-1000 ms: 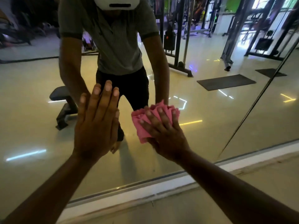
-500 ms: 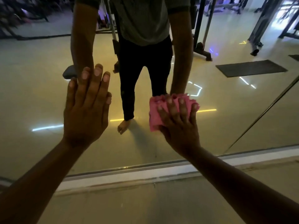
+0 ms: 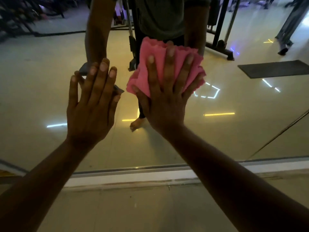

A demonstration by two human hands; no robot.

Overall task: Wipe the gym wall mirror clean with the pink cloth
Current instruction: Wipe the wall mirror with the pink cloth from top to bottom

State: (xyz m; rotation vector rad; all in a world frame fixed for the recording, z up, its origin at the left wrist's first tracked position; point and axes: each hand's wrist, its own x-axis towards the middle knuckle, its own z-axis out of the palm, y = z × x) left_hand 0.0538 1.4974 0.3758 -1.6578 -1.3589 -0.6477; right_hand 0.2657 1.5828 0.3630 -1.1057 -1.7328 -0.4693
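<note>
The wall mirror [image 3: 234, 131] fills most of the view and reaches down to a metal strip near the floor. A bunched pink cloth [image 3: 150, 52] lies against the glass at upper centre. My right hand [image 3: 167, 96] presses it flat to the mirror with straight, spread fingers. To its left, my left hand [image 3: 91, 104] rests flat on the bare glass, fingers straight and together, holding nothing. Both forearms reach up from the bottom corners.
The mirror's bottom edge and a white ledge [image 3: 133, 178] run across the lower view above the tiled floor [image 3: 133, 210]. A seam between mirror panels [image 3: 280, 133] slants at the right. The glass reflects a person, a dark mat [image 3: 274, 68] and gym machines.
My right hand has slid the pink cloth up and a little left on the glass. The left hand stays flat on the mirror. The view has tilted down.
</note>
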